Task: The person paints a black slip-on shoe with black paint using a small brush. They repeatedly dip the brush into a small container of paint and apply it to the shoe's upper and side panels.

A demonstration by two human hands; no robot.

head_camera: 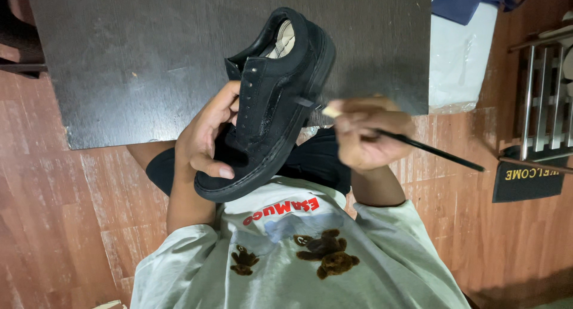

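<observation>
Item: black low-top shoe [276,100], laces removed, pale lining visible inside the collar. It is held in the air above the near edge of the worktop [137,64], toe toward the wearer's chest, heel raised over the dark board.

Left hand [206,136]: its grip is closed around the shoe at the toe and tongue, thumb laid across the vamp, fingers pressed to the eyelet side.

Right hand [367,133]: its grip is pinched narrow on a slim black brush [430,149]. The handle is extended out to the right past the hand; the small flat head is set against the shoe's side just above the sole. The hand is blurred.

Worktop: a dark brown rectangular board with fine grain and small pale scuffs, laid over a reddish wooden floor [54,225].

Package: a pale blue-white plastic bag [459,58], roughly rectangular and glossy, is placed just beside the right edge of the worktop; a dark blue folded cloth [462,1] is lying on its upper end.

Sign: a black rectangular doormat [528,180] with one line of yellow lettering is seen at the far right on the floor, partly under a metal rack [540,82] with pale upright bars.

Garment: a light grey T-shirt [286,267] is worn, bearing a red-lettered print on white and small brown teddy-bear figures below it. Dark shorts [322,160] are seen beneath the shoe.
</observation>
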